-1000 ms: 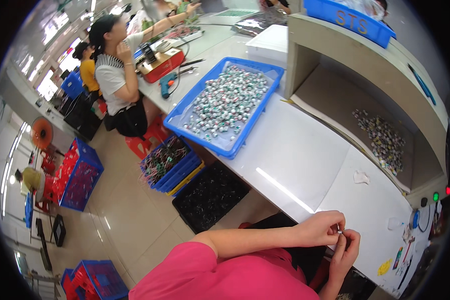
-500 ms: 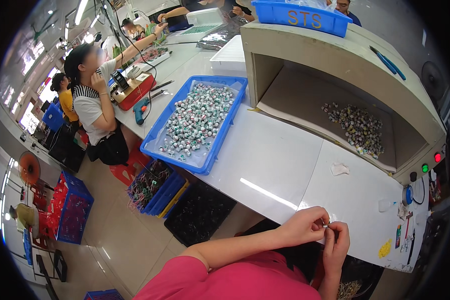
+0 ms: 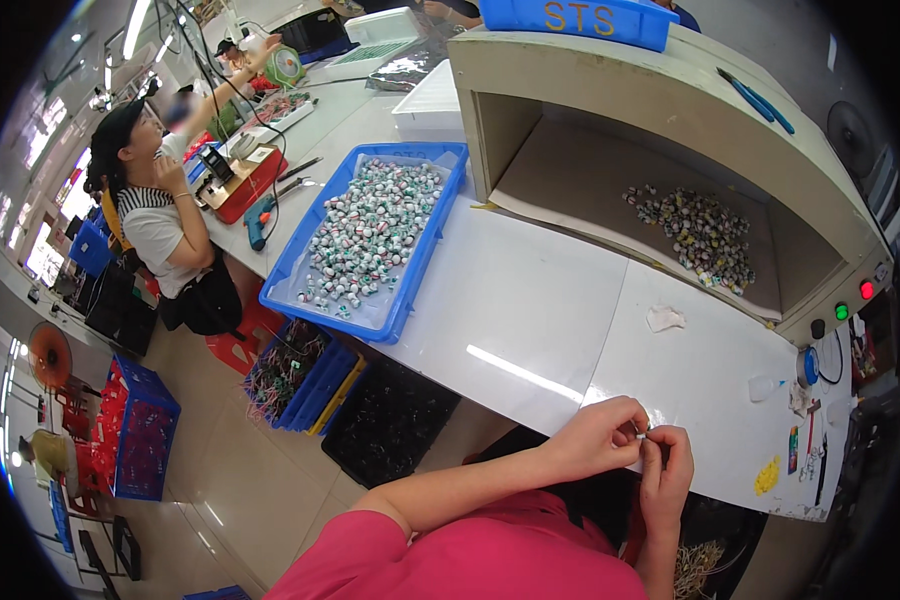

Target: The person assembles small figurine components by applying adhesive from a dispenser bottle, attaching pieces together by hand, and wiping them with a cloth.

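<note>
Over the near edge of the white table, my two hands meet fingertip to fingertip. Between them sits a tiny white part, too small to name. My left hand pinches it from the left with curled fingers. Thumb and forefinger of my right hand close on it from the other side. Small white-and-green round parts fill a lined blue tray at the left. More small round parts lie heaped inside the beige box-shaped housing ahead.
A crumpled white scrap lies near my hands. Yellow bits, a lighter and a small bottle sit at the right. Blue-handled pliers rest on the housing. A co-worker sits at the far left beside a drill.
The whole view has shifted slightly, so the table and housing appear a little further left and higher. My hands stay together on the tiny part. The co-worker's head has turned.
</note>
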